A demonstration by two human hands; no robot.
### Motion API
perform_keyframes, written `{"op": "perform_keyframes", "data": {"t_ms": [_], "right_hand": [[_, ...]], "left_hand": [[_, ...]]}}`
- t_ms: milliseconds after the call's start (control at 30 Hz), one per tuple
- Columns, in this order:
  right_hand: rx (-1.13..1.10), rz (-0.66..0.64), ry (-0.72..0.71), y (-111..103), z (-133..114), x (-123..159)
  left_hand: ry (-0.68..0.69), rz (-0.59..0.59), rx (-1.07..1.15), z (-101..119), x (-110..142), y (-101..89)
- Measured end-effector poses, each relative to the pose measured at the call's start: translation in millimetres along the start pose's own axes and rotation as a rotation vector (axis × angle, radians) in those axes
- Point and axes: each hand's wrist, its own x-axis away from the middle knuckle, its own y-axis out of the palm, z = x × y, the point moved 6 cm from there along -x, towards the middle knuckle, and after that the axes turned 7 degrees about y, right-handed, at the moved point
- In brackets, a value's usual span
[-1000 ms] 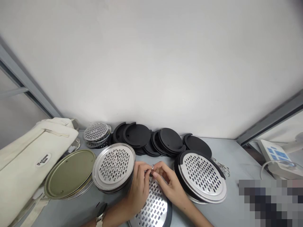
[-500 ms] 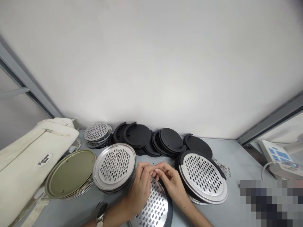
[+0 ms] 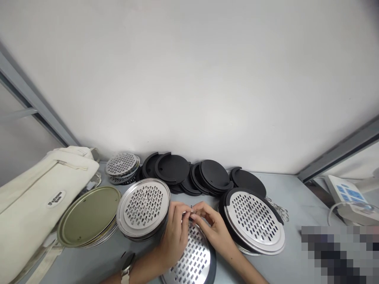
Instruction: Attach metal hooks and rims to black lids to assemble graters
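Fingertip to fingertip, my left hand (image 3: 177, 230) and my right hand (image 3: 211, 225) pinch a small metal piece (image 3: 192, 210) between them. It looks like thin bent wire, too small to make out fully. Both hands are closed. Below them lies a round perforated metal plate (image 3: 194, 256) with a black rim, partly hidden by my left hand and forearm. Left of my hands sits a stack of round grater plates (image 3: 143, 205). To the right, another perforated plate (image 3: 251, 217) rests in a black holder on a stack.
Several black round lids (image 3: 171, 169) lie along the wall. Small grater discs (image 3: 121, 164) are stacked at the back left. An olive round plate (image 3: 90, 215) tops a pile beside a cream bag (image 3: 44, 205). Wire loops (image 3: 280, 211) and a white device (image 3: 349, 193) are at right.
My fingers have shifted slightly around the small metal piece, which has turned a little. The plates and lids stay where they were.
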Motion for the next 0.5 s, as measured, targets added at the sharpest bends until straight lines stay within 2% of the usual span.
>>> {"op": "perform_keyframes", "data": {"t_ms": [167, 367, 500], "right_hand": [[-0.028, 0.026, 0.016, -0.5, 0.4, 0.7], [-0.131, 0.030, 0.081, 0.6, 6.4, -0.2], [-0.099, 0.033, 0.034, -0.5, 3.0, -1.5]], "left_hand": [[-0.029, 0.018, -0.009, -1.0, -2.2, -1.1], [-0.029, -0.046, 0.012, -1.4, 3.0, 4.0], [-0.022, -0.012, 0.008, -1.1, 2.6, 2.0]]}}
